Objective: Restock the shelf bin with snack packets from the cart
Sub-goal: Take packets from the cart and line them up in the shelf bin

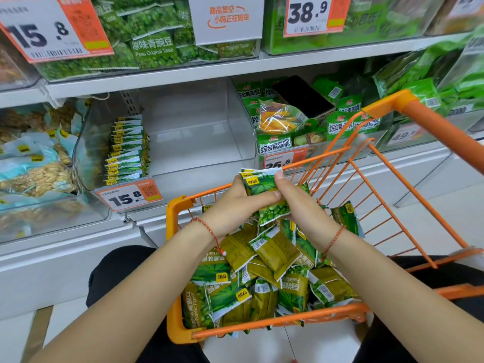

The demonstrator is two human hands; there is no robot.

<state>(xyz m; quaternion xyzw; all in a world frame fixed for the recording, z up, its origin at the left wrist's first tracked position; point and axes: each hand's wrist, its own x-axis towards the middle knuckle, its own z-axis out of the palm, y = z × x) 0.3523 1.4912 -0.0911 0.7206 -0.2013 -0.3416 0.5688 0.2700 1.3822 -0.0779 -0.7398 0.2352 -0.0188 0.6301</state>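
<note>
**What the view leaves hidden or unclear**

The left hand [230, 205] and right hand [301, 205] cover the middle of the held snack packets [262, 189], so their count cannot be told. The cart [183, 331] handle runs off the right edge of the frame. Lower packets in the cart pile [262, 279] lie buried under others. A black phone [301, 96] covers some packets in the upper right bin. The small print on the price tag [129, 196] is blurred. The bins at far left are cut off.
</note>
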